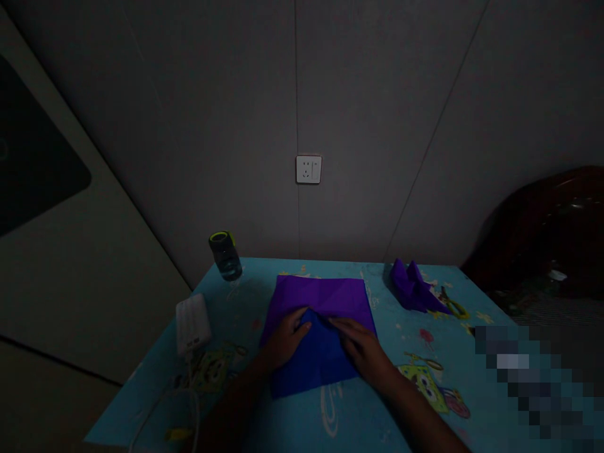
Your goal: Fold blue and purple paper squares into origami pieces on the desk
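Note:
A large sheet of paper lies on the table in front of me, with a purple face point(325, 290) at the back and a blue face point(314, 362) folded up toward me. The blue part rises to a peak near the sheet's middle. My left hand point(286, 338) holds the left side of that peak, thumb and fingers closed on the paper. On the right side, my right hand point(361, 346) rests against the blue fold with its fingers stretched out and close together, their tips near the peak.
A dark bottle point(226, 257) stands at the back left. Nearer lies a white power bank point(193, 324) with a cable. A folded purple paper shape point(410, 286) and scissors point(455, 307) lie at the back right. The table point(396, 415) has a patterned blue cover.

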Demonstrator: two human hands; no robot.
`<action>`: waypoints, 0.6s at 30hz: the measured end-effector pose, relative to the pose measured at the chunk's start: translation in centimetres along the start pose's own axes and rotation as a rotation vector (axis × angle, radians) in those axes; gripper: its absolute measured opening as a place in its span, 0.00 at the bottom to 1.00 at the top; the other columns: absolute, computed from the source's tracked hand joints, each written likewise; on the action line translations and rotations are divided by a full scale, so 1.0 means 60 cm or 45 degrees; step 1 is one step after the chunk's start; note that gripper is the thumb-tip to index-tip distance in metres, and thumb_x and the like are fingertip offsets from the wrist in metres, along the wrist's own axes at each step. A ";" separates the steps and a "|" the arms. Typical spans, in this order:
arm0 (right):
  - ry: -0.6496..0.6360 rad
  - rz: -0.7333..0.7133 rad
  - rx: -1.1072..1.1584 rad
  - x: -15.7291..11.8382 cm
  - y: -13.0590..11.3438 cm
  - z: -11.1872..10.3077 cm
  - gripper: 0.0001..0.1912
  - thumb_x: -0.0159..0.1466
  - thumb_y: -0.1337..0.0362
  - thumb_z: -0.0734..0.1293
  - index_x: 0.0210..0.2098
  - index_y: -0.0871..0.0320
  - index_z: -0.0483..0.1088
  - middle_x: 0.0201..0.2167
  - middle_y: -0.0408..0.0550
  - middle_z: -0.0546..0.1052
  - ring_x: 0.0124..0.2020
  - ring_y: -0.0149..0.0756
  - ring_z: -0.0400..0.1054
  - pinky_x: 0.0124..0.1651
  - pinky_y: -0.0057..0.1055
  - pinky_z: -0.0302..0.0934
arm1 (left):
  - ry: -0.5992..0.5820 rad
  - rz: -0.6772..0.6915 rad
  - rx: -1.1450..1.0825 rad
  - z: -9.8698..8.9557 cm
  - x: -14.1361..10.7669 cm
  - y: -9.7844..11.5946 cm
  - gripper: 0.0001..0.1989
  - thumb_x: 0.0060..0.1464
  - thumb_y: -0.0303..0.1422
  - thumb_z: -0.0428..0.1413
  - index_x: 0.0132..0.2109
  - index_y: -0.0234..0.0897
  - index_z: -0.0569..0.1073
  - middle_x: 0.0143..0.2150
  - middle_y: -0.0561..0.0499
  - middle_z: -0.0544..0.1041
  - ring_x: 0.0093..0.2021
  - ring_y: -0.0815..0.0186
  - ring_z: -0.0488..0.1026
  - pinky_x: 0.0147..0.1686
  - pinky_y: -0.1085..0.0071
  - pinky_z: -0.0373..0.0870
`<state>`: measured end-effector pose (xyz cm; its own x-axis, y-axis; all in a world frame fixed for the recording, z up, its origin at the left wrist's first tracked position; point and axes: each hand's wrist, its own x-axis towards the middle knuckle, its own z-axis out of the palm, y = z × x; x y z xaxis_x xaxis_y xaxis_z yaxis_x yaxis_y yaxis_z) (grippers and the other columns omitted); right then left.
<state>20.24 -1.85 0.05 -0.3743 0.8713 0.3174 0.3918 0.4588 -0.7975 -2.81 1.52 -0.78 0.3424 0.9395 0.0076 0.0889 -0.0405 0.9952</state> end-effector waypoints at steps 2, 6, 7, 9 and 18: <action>-0.105 -0.099 -0.117 -0.003 0.002 0.002 0.22 0.69 0.67 0.58 0.61 0.48 0.66 0.61 0.53 0.68 0.62 0.43 0.63 0.62 0.46 0.59 | -0.004 0.000 -0.025 0.001 0.000 0.000 0.23 0.57 0.40 0.56 0.58 0.38 0.70 0.53 0.44 0.78 0.51 0.54 0.76 0.50 0.59 0.73; -0.211 -0.210 -0.253 -0.004 -0.005 -0.001 0.29 0.66 0.75 0.56 0.62 0.44 0.64 0.66 0.49 0.61 0.66 0.42 0.56 0.64 0.47 0.56 | 0.009 -0.024 -0.085 0.002 -0.003 0.009 0.22 0.56 0.41 0.57 0.56 0.39 0.72 0.47 0.45 0.80 0.46 0.56 0.78 0.46 0.61 0.74; -0.228 -0.232 -0.281 -0.004 -0.009 -0.003 0.30 0.66 0.76 0.56 0.62 0.43 0.63 0.67 0.49 0.60 0.66 0.43 0.55 0.64 0.48 0.56 | 0.024 -0.039 -0.089 0.002 -0.004 0.011 0.23 0.55 0.42 0.58 0.56 0.39 0.72 0.46 0.45 0.80 0.45 0.56 0.78 0.44 0.62 0.74; -0.254 -0.263 -0.342 -0.005 -0.019 -0.005 0.31 0.65 0.77 0.57 0.63 0.42 0.62 0.68 0.48 0.57 0.67 0.45 0.53 0.64 0.50 0.55 | 0.036 -0.065 -0.079 0.000 -0.006 0.016 0.25 0.54 0.42 0.58 0.58 0.39 0.70 0.42 0.46 0.80 0.40 0.57 0.78 0.39 0.64 0.74; -0.179 -0.247 -0.630 0.000 -0.006 0.004 0.29 0.64 0.59 0.68 0.64 0.52 0.62 0.70 0.59 0.49 0.68 0.57 0.49 0.64 0.54 0.54 | 0.263 0.378 0.679 -0.001 0.021 0.031 0.08 0.58 0.32 0.56 0.46 0.40 0.71 0.44 0.48 0.75 0.46 0.62 0.73 0.49 0.65 0.69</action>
<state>19.90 -2.08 0.19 -0.5741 0.7467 0.3360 0.6404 0.6652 -0.3840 -2.25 2.64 1.06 0.2415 0.9062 0.3472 0.4891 -0.4227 0.7630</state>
